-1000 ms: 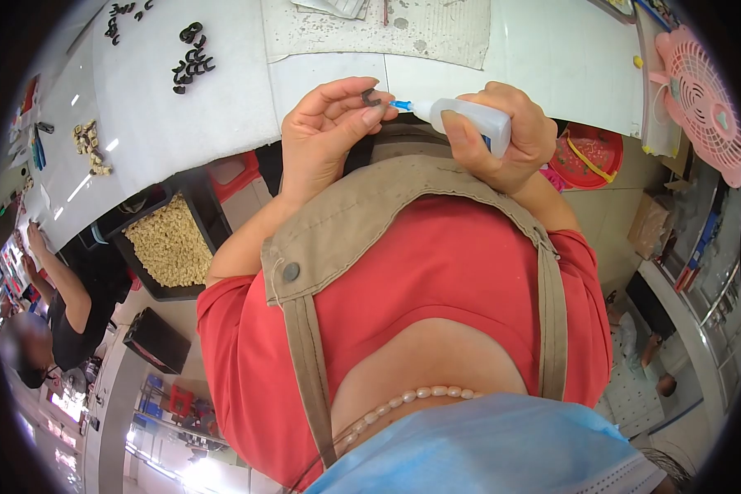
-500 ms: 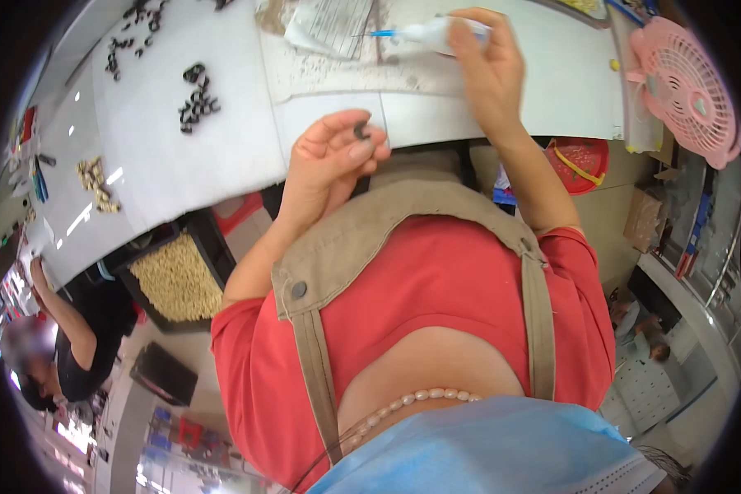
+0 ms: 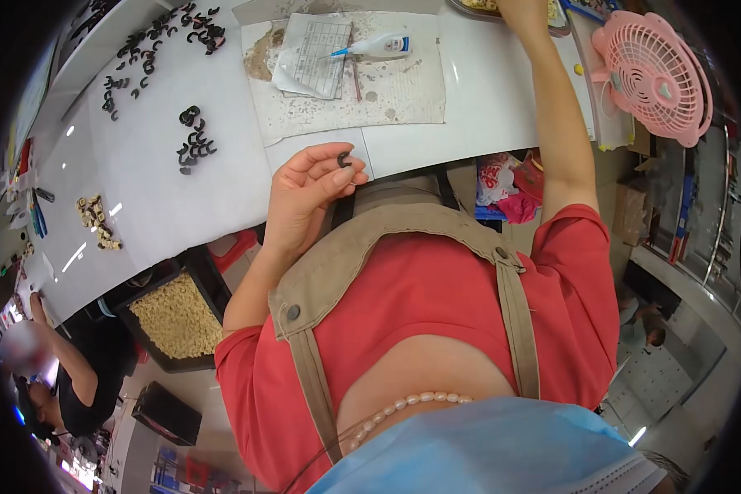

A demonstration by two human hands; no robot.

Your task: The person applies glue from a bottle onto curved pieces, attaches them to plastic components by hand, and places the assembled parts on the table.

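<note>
My left hand (image 3: 309, 193) is above the table's front edge and pinches a small dark curved piece (image 3: 344, 159) between thumb and fingers. My right hand (image 3: 528, 10) reaches to the top edge of the view, beside a tray of small yellowish pieces (image 3: 489, 6); its fingers are cut off by the frame. A white glue bottle (image 3: 383, 46) with a blue tip lies on its side on a stained sheet (image 3: 403, 99), its tip over a printed paper (image 3: 314, 56).
Dark curved pieces (image 3: 196, 150) lie in groups on the white table (image 3: 239, 185). Small yellowish pieces (image 3: 99, 224) are at the left. A pink fan (image 3: 655, 78) stands at the right. A black crate (image 3: 177, 317) of pieces sits below the table, near a co-worker (image 3: 82, 375).
My right hand has let go of the glue bottle, which now lies on the sheet, and has moved up and right to the tray. My left hand still holds the dark piece.
</note>
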